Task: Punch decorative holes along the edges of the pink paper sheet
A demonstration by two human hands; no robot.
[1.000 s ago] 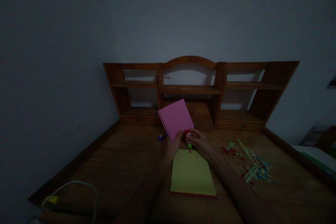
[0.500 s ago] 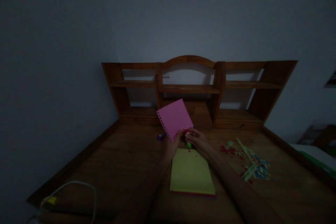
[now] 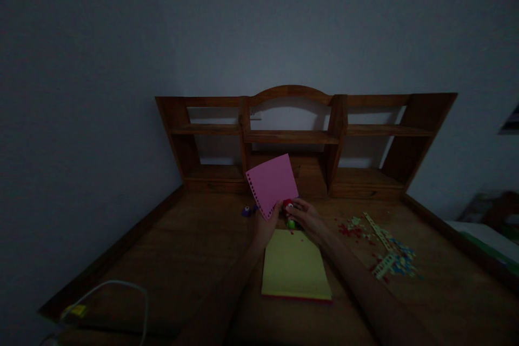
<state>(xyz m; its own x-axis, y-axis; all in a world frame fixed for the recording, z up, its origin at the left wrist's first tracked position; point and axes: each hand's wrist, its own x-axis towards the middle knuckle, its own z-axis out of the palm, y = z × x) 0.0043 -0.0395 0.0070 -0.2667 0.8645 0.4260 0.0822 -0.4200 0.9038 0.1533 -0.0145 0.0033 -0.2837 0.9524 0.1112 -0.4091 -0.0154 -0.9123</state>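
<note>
My left hand [image 3: 265,227] pinches the lower corner of a pink sheet of paper [image 3: 273,184], which stands tilted and has a row of torn binding holes down its left edge. In my right hand [image 3: 307,218] is a small red craft punch [image 3: 287,204] with a white eye, at the paper's lower right edge. Whether the paper lies inside the punch's slot is too dark to tell. Just below sits a similar green punch [image 3: 291,224]. A purple one [image 3: 246,211] stands to the left of the paper. The yellow pad [image 3: 297,267] lies beneath my hands with tiny pink bits on it.
Loose red, blue and pale plastic pieces [image 3: 401,265] and ladder-like strips [image 3: 377,231] are scattered at the right. A wooden shelf unit [image 3: 292,138] stands along the back of the desk. A white cable [image 3: 125,283] curves at the front left.
The pink sheet has turned slightly clockwise, its top corner shifting right. Both hands stay almost in place, still holding the sheet and the red punch.
</note>
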